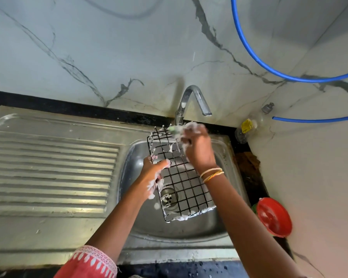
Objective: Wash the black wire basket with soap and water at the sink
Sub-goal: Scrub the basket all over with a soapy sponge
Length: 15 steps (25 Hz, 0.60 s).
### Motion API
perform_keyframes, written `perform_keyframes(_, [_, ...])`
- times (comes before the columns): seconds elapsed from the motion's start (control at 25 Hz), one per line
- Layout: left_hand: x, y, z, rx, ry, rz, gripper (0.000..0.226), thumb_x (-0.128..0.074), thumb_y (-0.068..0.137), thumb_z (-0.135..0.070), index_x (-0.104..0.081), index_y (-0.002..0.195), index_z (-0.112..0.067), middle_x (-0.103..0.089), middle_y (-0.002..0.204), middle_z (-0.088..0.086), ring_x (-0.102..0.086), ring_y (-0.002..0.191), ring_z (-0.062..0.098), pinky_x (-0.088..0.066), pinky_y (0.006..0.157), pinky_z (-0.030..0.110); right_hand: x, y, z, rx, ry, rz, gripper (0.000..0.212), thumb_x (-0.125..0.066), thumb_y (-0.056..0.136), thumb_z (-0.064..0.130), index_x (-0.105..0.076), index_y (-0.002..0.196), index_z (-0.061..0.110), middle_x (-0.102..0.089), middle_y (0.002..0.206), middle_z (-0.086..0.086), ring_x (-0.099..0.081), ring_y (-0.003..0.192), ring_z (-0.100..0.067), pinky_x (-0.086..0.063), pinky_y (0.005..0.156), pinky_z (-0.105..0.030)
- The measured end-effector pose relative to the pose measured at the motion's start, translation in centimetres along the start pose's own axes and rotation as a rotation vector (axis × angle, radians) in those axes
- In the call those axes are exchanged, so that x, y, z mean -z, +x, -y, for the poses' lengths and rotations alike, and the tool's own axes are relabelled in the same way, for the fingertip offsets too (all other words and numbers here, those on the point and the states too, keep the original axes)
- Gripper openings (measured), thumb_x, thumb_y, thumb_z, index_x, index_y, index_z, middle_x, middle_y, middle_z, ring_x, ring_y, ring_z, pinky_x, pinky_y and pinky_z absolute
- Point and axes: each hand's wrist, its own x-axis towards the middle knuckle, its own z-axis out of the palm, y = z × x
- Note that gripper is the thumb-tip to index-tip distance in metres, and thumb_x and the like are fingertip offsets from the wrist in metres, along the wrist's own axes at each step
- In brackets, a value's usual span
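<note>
Two hands are engaged over the sink [227, 221]: the black wire basket [186, 183] is gripped at its side by the left hand [154, 170], while a green scrubber [174, 129] is pinched in the right hand [197, 145] at the far end. Each wire is best scrubbed along its length, corners included. Foam clings to the grid, chiefly along the near edge.

Home kitchen: steel sink [225, 227], tap [191, 101], marble-look wall [109, 47].
</note>
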Motion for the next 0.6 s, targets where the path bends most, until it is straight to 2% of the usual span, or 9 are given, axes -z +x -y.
perform_keyframes(0.08, [-0.5,-0.2,0.1,-0.012,0.015,0.016,0.056,-0.063,0.089,-0.019,-0.033,0.136,-0.009,-0.054,0.083,0.0,-0.053,0.073,0.016,-0.03,0.051,0.024,-0.1,1.3,-1.0,-0.212,0.004,-0.25,0.018,-0.061,0.085,-0.001,-0.072,0.098,0.003,-0.055,0.109,-0.015,-0.052,0.098,-0.026,-0.051,0.086,-0.032])
perform_keyframes(0.12, [-0.8,-0.5,0.1,-0.006,0.03,0.02,0.058,-0.064,0.089,-0.02,-0.032,0.137,-0.009,-0.055,0.086,0.001,-0.056,0.087,0.021,-0.033,0.054,0.024,-0.8,1.2,-0.5,-0.246,-0.005,-0.299,0.018,-0.061,0.083,-0.004,-0.072,0.097,0.002,-0.057,0.105,-0.015,-0.054,0.095,-0.028,-0.053,0.084,-0.038])
perform_keyframes(0.16, [-1.1,-0.5,0.1,0.0,0.044,0.007,0.062,-0.066,0.088,-0.022,-0.031,0.137,-0.009,-0.056,0.091,0.004,-0.055,0.096,0.023,-0.038,0.059,0.026,-1.5,0.6,0.6,-0.215,-0.014,-0.265,0.021,-0.061,0.082,-0.007,-0.073,0.095,0.003,-0.058,0.103,-0.014,-0.056,0.089,-0.025,-0.055,0.08,-0.038])
perform_keyframes(0.24, [-0.9,0.0,0.0,0.001,0.05,-0.057,0.072,-0.073,0.082,-0.024,-0.029,0.138,-0.009,-0.057,0.11,0.014,-0.054,0.102,0.024,-0.049,0.073,0.033,-2.6,-1.3,2.5,0.028,-0.027,-0.012,0.023,-0.06,0.081,-0.007,-0.073,0.092,0.008,-0.06,0.102,-0.009,-0.057,0.08,-0.018,-0.056,0.074,-0.026])
perform_keyframes(0.32, [-0.4,0.4,-0.1,-0.008,0.059,-0.096,0.075,-0.077,0.078,-0.019,-0.031,0.136,-0.008,-0.057,0.108,0.015,-0.056,0.107,0.029,-0.05,0.082,0.039,-1.6,-1.3,1.7,0.131,-0.04,0.158,0.016,-0.06,0.085,-0.002,-0.068,0.09,0.012,-0.058,0.097,0.0,-0.058,0.075,-0.014,-0.049,0.066,-0.012])
perform_keyframes(0.4, [-0.2,0.5,0.3,-0.001,0.066,-0.087,0.068,-0.075,0.079,-0.013,-0.033,0.134,-0.007,-0.056,0.096,0.011,-0.058,0.111,0.032,-0.051,0.076,0.038,-0.7,1.0,-0.3,-0.1,-0.021,0.061,0.011,-0.056,0.088,-0.001,-0.062,0.092,0.007,-0.059,0.09,0.002,-0.061,0.072,-0.016,-0.045,0.058,-0.013])
perform_keyframes(0.48, [-0.5,0.4,0.8,0.019,0.071,-0.054,0.068,-0.074,0.081,-0.013,-0.032,0.133,-0.006,-0.055,0.096,0.007,-0.058,0.092,0.025,-0.045,0.062,0.03,-1.1,2.5,-1.4,-0.319,-0.064,-0.086,0.02,-0.053,0.088,0.0,-0.069,0.098,0.005,-0.064,0.097,-0.01,-0.065,0.078,-0.026,-0.044,0.063,-0.024])
perform_keyframes(0.52, [-0.7,0.3,0.9,0.029,0.07,-0.045,0.071,-0.075,0.08,-0.013,-0.029,0.135,-0.006,-0.053,0.1,0.004,-0.053,0.092,0.022,-0.042,0.066,0.031,-2.0,2.1,-0.8,-0.256,-0.124,-0.081,0.027,-0.051,0.086,-0.001,-0.07,0.102,0.01,-0.064,0.1,-0.012,-0.064,0.078,-0.027,-0.046,0.064,-0.026])
perform_keyframes(0.6, [-0.6,1.1,1.0,0.021,0.041,-0.085,0.081,-0.078,0.077,-0.015,-0.026,0.138,-0.006,-0.048,0.117,0.005,-0.048,0.102,0.021,-0.042,0.073,0.031,-4.1,-0.1,1.2,0.025,-0.097,0.052,0.039,-0.053,0.082,-0.004,-0.07,0.108,0.018,-0.063,0.102,-0.01,-0.062,0.073,-0.021,-0.053,0.063,-0.029])
